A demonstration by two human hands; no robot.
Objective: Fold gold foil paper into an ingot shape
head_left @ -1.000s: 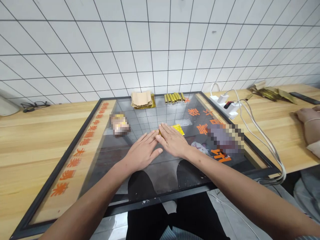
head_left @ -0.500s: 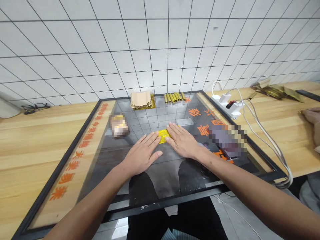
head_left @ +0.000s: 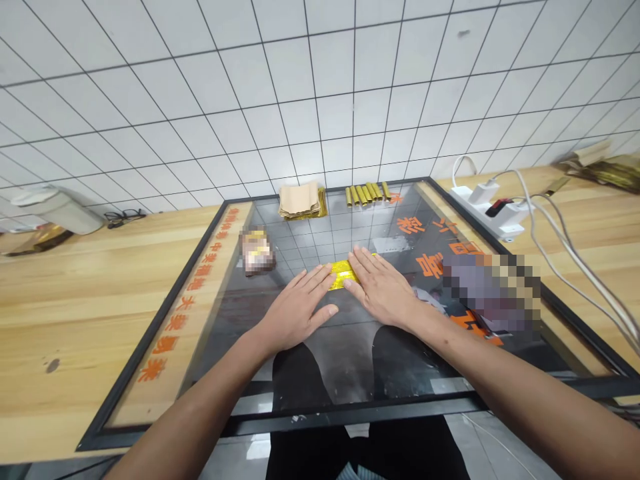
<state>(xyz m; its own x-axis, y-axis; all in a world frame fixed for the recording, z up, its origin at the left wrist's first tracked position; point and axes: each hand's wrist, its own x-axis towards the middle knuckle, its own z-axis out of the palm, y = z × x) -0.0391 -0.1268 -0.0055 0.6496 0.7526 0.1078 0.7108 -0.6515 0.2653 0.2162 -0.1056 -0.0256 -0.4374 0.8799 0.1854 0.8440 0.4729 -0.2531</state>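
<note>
Left hand (head_left: 295, 315), right hand (head_left: 383, 290) sliding closer since earlier frame. Framed glass board (head_left: 220, 320) lying beneath. Both hands staying flat, open, gripping nothing, right fingertips (head_left: 361, 261) pressing gold foil (head_left: 344, 275) between them. Tan paper stack (head_left: 300, 201) sitting at 12 o'clock, gold rolls (head_left: 367, 193) at 1, pixelated item (head_left: 257, 251) at 10, seemingly packet.

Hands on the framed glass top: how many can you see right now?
2: the left hand and the right hand, both flat on the framed glass top, at either side of a folded gold foil strip.
</note>
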